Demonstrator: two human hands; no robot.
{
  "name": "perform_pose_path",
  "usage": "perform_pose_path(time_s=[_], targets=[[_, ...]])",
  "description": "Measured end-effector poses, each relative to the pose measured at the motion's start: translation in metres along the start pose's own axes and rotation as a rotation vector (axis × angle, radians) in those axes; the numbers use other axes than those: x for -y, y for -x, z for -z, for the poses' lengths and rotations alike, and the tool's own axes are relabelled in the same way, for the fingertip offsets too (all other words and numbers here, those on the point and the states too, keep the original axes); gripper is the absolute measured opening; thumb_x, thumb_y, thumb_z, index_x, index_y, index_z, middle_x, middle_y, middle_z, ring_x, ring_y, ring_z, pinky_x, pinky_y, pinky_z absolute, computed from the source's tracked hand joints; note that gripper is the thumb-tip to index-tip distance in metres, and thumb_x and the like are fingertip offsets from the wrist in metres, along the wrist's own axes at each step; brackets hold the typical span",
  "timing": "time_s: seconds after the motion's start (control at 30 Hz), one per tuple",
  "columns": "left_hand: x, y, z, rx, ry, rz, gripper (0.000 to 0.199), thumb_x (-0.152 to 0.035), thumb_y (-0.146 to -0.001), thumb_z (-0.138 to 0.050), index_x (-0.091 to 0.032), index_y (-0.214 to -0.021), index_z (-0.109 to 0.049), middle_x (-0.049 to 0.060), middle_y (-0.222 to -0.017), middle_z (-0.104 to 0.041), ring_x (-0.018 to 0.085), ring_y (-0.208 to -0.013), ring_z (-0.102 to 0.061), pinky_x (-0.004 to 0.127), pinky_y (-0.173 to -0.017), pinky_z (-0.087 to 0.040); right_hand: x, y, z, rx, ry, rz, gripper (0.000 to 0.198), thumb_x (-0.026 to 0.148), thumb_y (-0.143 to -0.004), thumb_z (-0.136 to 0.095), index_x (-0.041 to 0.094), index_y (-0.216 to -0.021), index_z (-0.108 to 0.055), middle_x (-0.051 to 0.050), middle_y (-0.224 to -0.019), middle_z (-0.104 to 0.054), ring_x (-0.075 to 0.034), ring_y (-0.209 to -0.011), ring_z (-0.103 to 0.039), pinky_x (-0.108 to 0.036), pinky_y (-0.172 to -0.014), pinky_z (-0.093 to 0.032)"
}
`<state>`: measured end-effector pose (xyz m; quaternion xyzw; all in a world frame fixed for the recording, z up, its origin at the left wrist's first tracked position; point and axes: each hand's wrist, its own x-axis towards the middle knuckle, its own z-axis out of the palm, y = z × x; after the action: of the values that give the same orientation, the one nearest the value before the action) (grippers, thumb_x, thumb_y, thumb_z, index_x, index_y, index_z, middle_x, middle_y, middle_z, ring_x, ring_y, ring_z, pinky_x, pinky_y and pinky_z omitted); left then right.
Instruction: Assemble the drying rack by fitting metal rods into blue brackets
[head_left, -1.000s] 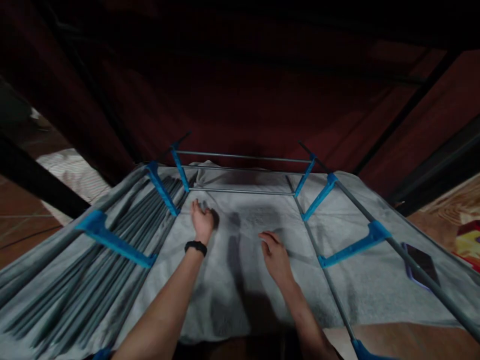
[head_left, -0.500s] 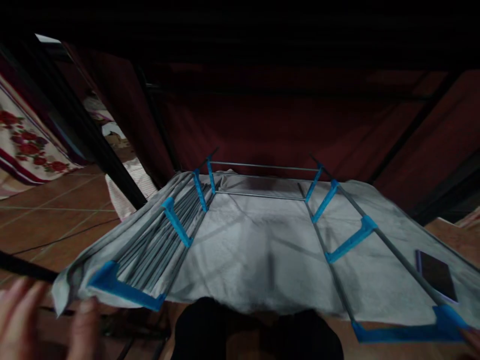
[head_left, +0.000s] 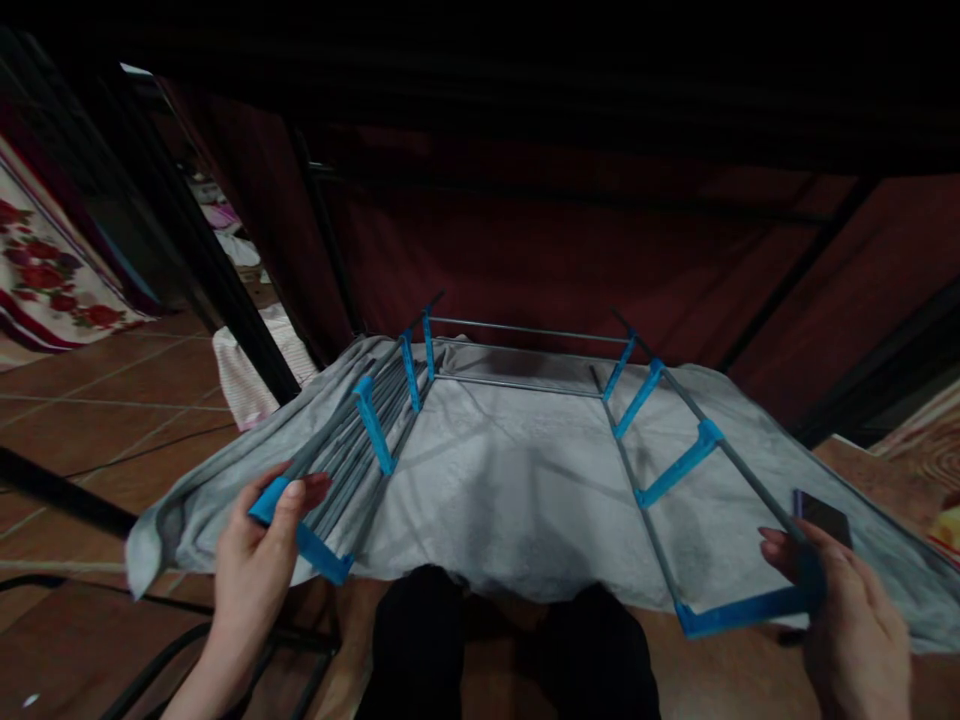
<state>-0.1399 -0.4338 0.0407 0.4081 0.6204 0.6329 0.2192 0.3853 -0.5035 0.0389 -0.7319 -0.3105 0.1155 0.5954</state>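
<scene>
A frame of grey metal rods [head_left: 628, 480] joined by blue plastic brackets [head_left: 679, 468] lies on a grey cloth. My left hand [head_left: 266, 530] is wrapped round the upper corner of the near left blue bracket [head_left: 324, 556], thumb on top. On the other side, my right hand [head_left: 840, 590] grips the outer corner of the near right bracket [head_left: 739, 612], where a long rod meets it. Several loose grey rods [head_left: 352, 470] lie in a bundle along the frame's left side.
The grey cloth [head_left: 510, 490] covers a low surface before my knees [head_left: 420, 640]. A phone [head_left: 823, 515] lies on it beside my right hand. Black metal posts [head_left: 262, 340] and a dark red panel [head_left: 525, 250] stand behind. At left are a striped cloth [head_left: 259, 370] and floral fabric [head_left: 52, 265].
My left hand has come in from the lower left and closed on the near left bracket. My right hand has come further into view, gripping the right bracket. The near brackets have shifted slightly inward.
</scene>
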Motion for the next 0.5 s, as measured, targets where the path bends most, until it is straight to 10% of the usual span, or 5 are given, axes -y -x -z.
perform_pose_path(time_s=[0.5], targets=[[-0.005, -0.001, 0.007, 0.029, -0.156, 0.008, 0.063, -0.065, -0.077, -0.068, -0.025, -0.125, -0.061, 0.003, -0.083, -0.075, 0.023, -0.074, -0.073, 0.034, -0.07, -0.063, 0.002, 0.001, -0.005, 0.014, -0.104, -0.005, 0.062, 0.062, -0.084, -0.065, 0.018, -0.127, -0.068, -0.009, -0.102, -0.074, -0.014, -0.07, -0.063, -0.022, -0.057, -0.05]])
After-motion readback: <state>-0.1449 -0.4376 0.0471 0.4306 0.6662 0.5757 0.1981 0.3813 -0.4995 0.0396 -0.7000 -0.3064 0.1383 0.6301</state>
